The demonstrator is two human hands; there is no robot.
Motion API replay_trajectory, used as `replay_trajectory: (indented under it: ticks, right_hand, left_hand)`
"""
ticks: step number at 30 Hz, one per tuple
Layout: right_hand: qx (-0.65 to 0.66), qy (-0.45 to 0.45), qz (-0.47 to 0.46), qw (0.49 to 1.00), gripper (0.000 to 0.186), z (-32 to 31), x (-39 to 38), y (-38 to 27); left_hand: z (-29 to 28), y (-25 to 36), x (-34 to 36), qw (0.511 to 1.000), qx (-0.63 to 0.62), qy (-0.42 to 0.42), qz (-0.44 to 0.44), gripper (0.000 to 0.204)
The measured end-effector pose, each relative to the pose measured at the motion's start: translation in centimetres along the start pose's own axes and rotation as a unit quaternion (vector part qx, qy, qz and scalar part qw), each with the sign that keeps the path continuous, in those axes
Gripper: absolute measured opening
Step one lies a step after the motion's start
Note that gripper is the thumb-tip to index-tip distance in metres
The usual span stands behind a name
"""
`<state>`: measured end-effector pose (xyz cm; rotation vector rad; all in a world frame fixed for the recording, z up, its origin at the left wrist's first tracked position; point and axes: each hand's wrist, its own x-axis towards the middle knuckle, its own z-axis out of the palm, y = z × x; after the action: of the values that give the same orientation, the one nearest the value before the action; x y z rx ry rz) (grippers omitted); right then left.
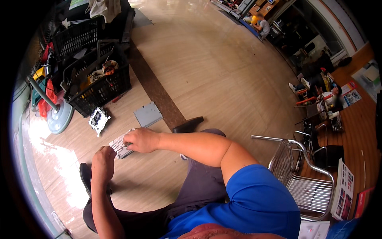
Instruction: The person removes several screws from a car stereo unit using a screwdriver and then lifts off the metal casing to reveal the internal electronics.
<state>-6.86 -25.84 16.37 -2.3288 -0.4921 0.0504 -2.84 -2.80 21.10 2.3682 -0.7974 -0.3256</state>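
A pale panel with rows of small slots (117, 143) lies low in front of me, between my two hands; its exact kind is too small to tell. My right hand (144, 139) reaches over it from the right, fingers closed round a small dark piece (128, 144) at the panel's edge. At the panel's near left corner is my left hand (102, 164), its fingers pinched together; what they hold, if anything, is hidden. Just beyond the right hand, a flat grey metal plate (148, 114) rests on the floor. Farther left sits a white and black mechanical part (98, 120).
A black plastic crate (99, 92) with tools stands at the far left, a red-handled tool (117, 98) beside it. Nearby is a round grey base (60, 115) with a pole. A metal chair (308, 189) and wooden table (354, 147) stand right. People sit or crouch farther off.
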Motion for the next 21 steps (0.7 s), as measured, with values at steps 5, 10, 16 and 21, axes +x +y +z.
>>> replay_trajectory:
  ticks: [5,10,16,21]
  right_hand:
    - [-0.002,-0.003,0.006,1.0,0.021,-0.16,-0.12,-0.18]
    - [-0.002,-0.005,0.002,1.0,0.021,0.1,0.01,-0.17]
    - [-0.006,-0.008,0.003,1.0,0.022,0.2,-0.01,0.09]
    - [-0.006,-0.009,0.005,1.0,0.022,0.27,0.08,-0.05]
  left_hand:
    - [0.22,-0.07,0.03,1.0,0.001,-0.005,0.004,0.011]
    - [0.14,-0.18,-0.1,1.0,0.019,-0.007,0.0,0.011]
    - [0.13,-0.03,0.04,0.999,0.029,-0.014,0.001,0.011]
    - [0.12,-0.02,-0.08,0.999,0.031,-0.012,0.002,0.011]
